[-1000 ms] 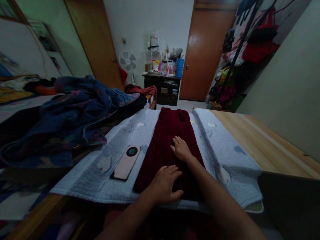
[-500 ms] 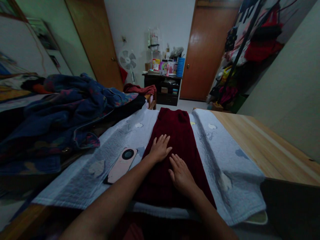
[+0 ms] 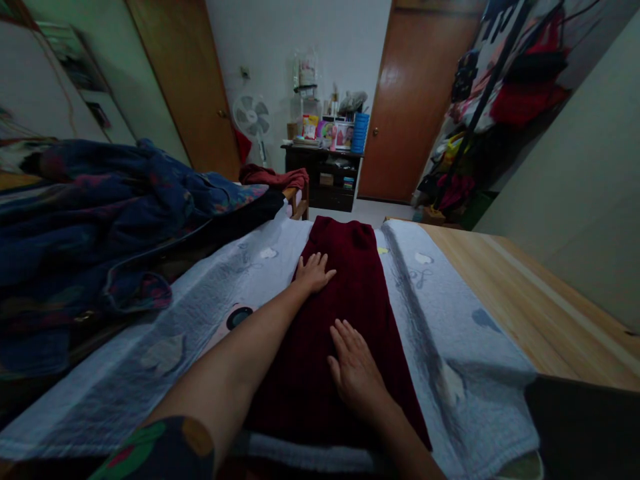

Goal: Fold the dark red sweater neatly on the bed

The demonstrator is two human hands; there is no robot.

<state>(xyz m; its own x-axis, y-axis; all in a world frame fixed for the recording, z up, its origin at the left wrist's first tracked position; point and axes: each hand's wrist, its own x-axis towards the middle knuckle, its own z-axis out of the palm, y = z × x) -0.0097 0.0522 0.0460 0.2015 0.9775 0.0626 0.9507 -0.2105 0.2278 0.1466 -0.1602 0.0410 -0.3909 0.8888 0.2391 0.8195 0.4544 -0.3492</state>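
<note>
A dark red knitted garment (image 3: 353, 287) lies flat and lengthwise in front of me, wider at its near end. My left hand (image 3: 315, 272) rests palm down near its left edge, fingers spread, towards the far part. Closer to me, my right hand (image 3: 356, 367) is laid on the middle of the cloth with its fingers stretched out. Neither hand grips anything. Under the garment is a pale blue-grey quilted blanket (image 3: 430, 287). A pink phone (image 3: 235, 313) with a round dark camera lies left of the garment, partly hidden by my left forearm.
Blue patterned clothing (image 3: 115, 207) is heaped at the left. A wooden board (image 3: 540, 287) stands out beyond the blanket's right side. Farther back are a white fan (image 3: 251, 117), a dark cabinet (image 3: 320, 175) with items on it, a brown door (image 3: 417, 100) and hanging bags (image 3: 533, 73).
My left hand has slid farther away along the garment, and my right hand has come slightly nearer to me. The gap between them is wider. My left forearm now covers more of the phone.
</note>
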